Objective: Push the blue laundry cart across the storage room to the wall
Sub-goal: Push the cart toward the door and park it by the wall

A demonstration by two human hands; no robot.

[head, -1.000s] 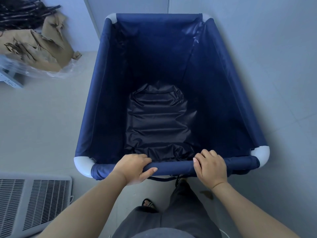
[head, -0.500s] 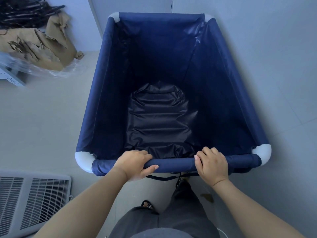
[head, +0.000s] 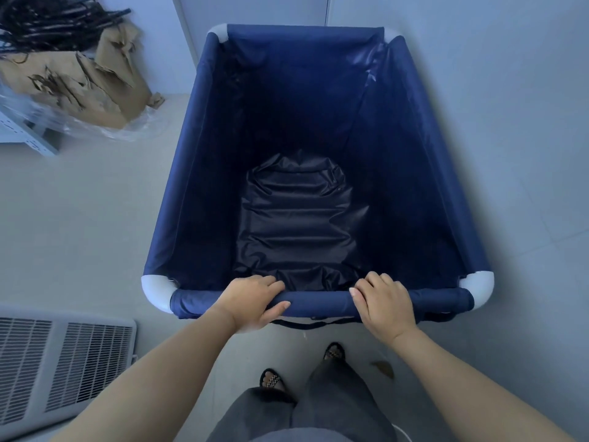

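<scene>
Hands (head: pixel 251 303) (head: pixel 384 303) grip the near rail (head: pixel 318 303) – cart (head: pixel 204 173) runs lengthwise toward the wall (head: pixel 271 9)

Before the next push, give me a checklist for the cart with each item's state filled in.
1. Left hand gripping the near rail of the blue laundry cart: ok.
2. Right hand gripping the same rail: ok.
3. Cart's far end at the wall: looks very close; contact cannot tell.
4. Cart's right side clear of the side wall: cannot tell, they look close.
5. Cardboard pile clear of the cart's left side: ok, bare floor between them.
6. Feet clear of the cart: ok, they stand behind the rail; wheels are hidden.
</scene>
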